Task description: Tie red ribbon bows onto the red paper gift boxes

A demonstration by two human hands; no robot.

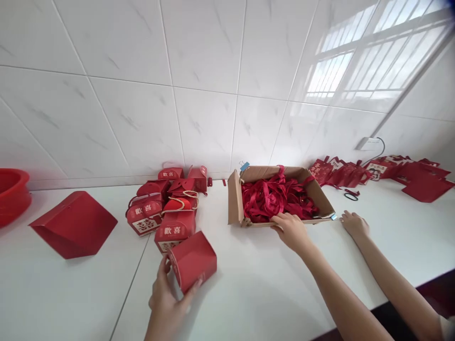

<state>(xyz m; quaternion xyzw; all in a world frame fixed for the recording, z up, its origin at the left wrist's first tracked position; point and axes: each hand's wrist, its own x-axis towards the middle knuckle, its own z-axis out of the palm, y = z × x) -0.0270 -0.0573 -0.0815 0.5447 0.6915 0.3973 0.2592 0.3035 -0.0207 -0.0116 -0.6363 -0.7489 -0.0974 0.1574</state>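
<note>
My left hand (169,296) holds a small red paper gift box (195,260), tilted, with the thumb on its near side and fingers at its left. Just behind it stand several red gift boxes (145,213) with printed Chinese characters, two with gold cord handles. My right hand (290,230) grips the near rim of an open cardboard box (234,201), fingers bent over the edge. Tangled dark red ribbons (275,196) fill that box. Whether the fingertips touch ribbon is hidden.
Another person's hand (354,225) rests on the table by the carton's right corner. A folded red paper piece (74,225) and a red basin (12,196) stand left. Red printed packets (337,173), a black ring (351,196) and a white socket (368,143) are right. A tiled wall (202,123) closes the back.
</note>
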